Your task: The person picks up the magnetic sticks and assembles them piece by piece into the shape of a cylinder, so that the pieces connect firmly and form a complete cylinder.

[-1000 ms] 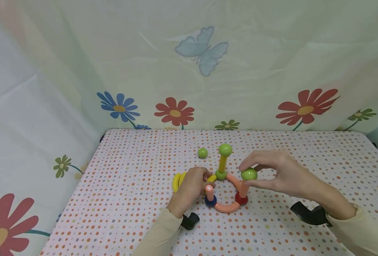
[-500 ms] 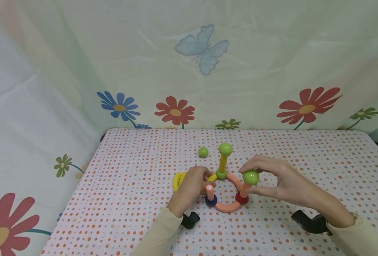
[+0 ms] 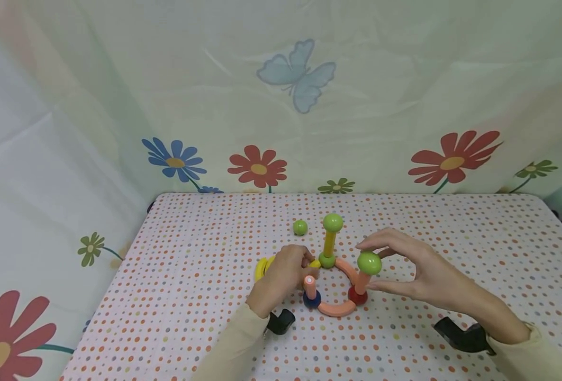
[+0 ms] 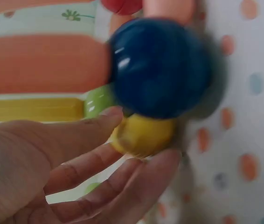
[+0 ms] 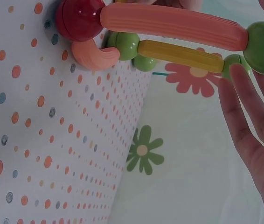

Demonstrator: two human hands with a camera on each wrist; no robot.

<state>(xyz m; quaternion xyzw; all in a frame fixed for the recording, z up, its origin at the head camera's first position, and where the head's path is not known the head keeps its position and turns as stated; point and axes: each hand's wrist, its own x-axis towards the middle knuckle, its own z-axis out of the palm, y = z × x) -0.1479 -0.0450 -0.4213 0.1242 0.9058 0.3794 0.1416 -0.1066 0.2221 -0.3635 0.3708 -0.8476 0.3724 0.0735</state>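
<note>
A ring of magnetic building rods and balls stands on the table. My left hand (image 3: 284, 275) pinches a yellow curved rod (image 4: 143, 135) between thumb and fingers, beside the blue ball (image 4: 162, 67). The blue ball carries a short upright pink rod (image 3: 310, 287). At the right, a pink rod (image 5: 174, 25) rises from the red ball (image 5: 79, 18) and is topped by a green ball (image 3: 369, 263). Around that green ball my right hand (image 3: 416, 270) has its fingers and thumb spread, seemingly apart from it. Behind stands a yellow rod (image 3: 329, 244) with a green ball (image 3: 333, 222) on top.
A loose green ball (image 3: 300, 227) lies behind the ring. Yellow curved pieces (image 3: 262, 269) lie left of my left hand, partly hidden by it. A dotted cloth covers the table (image 3: 190, 238); a flowered curtain (image 3: 190, 79) hangs behind.
My right hand has eased off the green ball, its fingers and thumb now wider around it. The left hand has stayed nearly still on the yellow curved rod.
</note>
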